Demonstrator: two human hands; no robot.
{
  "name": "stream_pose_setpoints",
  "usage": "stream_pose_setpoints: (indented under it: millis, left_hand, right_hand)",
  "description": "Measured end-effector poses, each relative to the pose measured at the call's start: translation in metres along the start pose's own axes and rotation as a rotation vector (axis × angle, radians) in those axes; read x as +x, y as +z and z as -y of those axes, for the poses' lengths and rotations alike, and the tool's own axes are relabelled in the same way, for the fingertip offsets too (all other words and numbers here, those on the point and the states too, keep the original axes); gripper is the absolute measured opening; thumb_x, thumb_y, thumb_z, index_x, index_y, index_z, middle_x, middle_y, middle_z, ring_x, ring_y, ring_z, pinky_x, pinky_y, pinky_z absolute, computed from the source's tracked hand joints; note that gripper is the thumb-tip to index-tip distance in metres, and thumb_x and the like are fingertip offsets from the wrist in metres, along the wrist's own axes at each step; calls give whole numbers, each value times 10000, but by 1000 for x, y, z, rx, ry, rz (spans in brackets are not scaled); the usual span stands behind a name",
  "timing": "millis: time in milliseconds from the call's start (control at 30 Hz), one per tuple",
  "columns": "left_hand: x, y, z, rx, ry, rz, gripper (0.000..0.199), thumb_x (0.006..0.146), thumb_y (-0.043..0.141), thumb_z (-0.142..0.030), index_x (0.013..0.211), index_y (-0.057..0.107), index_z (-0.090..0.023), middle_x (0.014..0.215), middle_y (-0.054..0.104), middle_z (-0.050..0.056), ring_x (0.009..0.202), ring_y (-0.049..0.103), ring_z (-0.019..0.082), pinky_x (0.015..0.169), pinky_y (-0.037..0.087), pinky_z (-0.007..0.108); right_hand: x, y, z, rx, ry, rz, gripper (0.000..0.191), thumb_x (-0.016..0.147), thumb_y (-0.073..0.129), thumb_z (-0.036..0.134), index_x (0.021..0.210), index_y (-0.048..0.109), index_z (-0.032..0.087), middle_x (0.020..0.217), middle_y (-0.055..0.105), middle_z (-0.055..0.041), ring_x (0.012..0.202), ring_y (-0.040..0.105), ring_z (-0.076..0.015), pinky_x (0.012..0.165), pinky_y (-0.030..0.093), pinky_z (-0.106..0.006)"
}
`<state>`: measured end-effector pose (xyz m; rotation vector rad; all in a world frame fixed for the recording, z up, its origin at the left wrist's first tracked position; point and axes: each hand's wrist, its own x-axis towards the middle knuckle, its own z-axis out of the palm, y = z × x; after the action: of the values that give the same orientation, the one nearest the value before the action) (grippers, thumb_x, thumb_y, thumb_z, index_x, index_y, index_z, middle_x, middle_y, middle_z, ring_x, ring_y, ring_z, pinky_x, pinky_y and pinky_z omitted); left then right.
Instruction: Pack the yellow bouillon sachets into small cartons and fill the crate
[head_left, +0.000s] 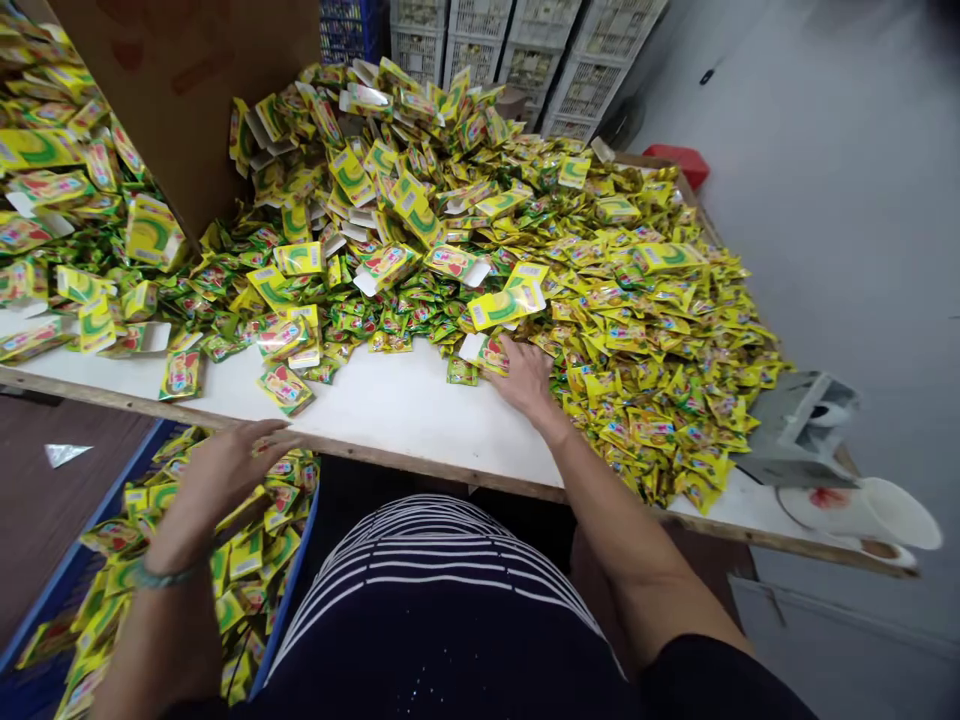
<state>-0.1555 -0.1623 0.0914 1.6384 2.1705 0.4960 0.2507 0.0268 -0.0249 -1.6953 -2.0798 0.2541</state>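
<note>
My right hand [526,378] is at the front of the heap on the white table [420,400], its fingers closed around the end of a small yellow box [486,352] with a white flap sticking out. A green sachet [461,372] lies beside that box. Another yellow box [506,304] rests just beyond my fingers. Over the blue crate [300,570] hovers my left hand [232,475], fingers stretched out toward the table edge, with nothing seen in it. The crate is filled with yellow boxes [247,550]. Near that hand, a single box [286,389] lies on the tabletop.
Yellow sachets [637,330] are piled high on the right, green ones along the front left. A cardboard sheet [187,100] stands at the back left. A grey dispenser [799,430] and a white cup [896,515] sit at the right end. White crates [517,60] are stacked behind.
</note>
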Motion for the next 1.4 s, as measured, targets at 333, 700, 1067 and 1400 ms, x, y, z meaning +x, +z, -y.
stream_pose_setpoints:
  millis: [333,700,1067,1400]
  left_hand:
    - [61,168,-82,-845,-106,75,625,695,752,-609,1082,513,-181,725,723,23,661,688,197,628,527,293]
    - [65,157,-62,-1017,-152,116,758,686,783,-550,1290,501,-189,668,644,-40,592,640,155,566,485,240]
    - [60,164,-63,-990,-126,197,560,594,866,-491,969,600,-170,671,660,-20,579,613,141,539,429,234]
    - [67,160,-77,-991,-23,330,546,569,865,-534,915,701,-146,757,723,25,686,649,158,659,487,272]
  right_hand:
    - [-57,24,104,389,-248,91,491,896,661,475,1299,627,198,1215,676,-130,1114,622,-254,972,495,-372]
    - [-37,16,60,52,-193,109,365,997,435,276,1268,657,173,1328,659,-106,1208,597,-247,1039,427,-393]
    - [-3,-3,-2,75,-12,-34,332,898,432,170,1086,705,153,990,738,-125,909,646,-260,829,457,-360]
    - [-4,10,74,467,-286,366,256,814,603,91,987,754,204,1001,729,-56,917,654,-201,856,483,-319]
